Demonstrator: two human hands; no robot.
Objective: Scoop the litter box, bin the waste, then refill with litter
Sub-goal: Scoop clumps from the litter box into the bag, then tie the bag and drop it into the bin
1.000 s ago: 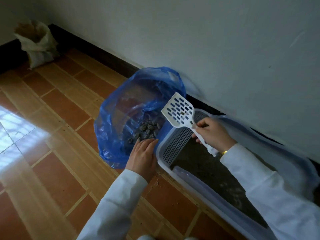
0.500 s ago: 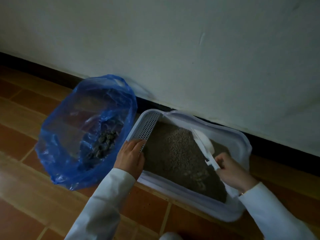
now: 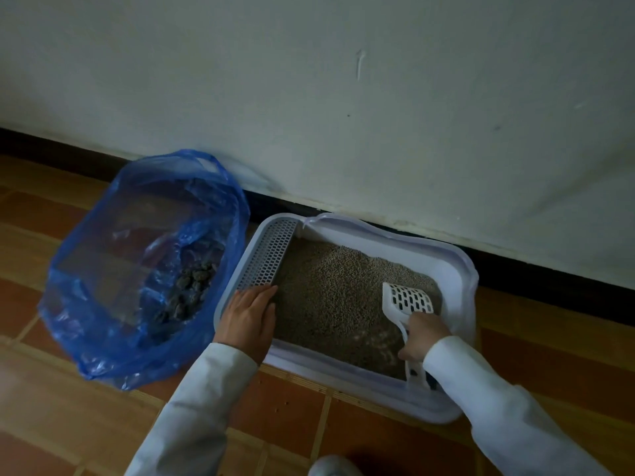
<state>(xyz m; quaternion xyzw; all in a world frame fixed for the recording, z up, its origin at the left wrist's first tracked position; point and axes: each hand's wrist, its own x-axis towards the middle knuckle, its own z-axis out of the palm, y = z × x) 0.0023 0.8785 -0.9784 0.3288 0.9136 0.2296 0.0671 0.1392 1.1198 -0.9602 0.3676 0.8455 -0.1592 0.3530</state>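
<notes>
Gripping the slotted scoop (image 3: 410, 300) at the litter box's (image 3: 460, 269) right edge, left hand (image 3: 248, 317) flat on its left rim — lifting fast risks flinging litter (image 3: 330, 290) onto the tiles.

Left hand (image 3: 248, 316) flat, fingers (image 3: 264, 293) straight; right hand (image 3: 423, 334) fisted.

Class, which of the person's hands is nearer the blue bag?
Left. The left hand rests on the litter box's rim right beside the blue bag; the right hand holds the scoop at the far end.

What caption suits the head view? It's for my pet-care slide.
Right hand grips the scoop over the litter box; left hand rests on its rim.
</notes>
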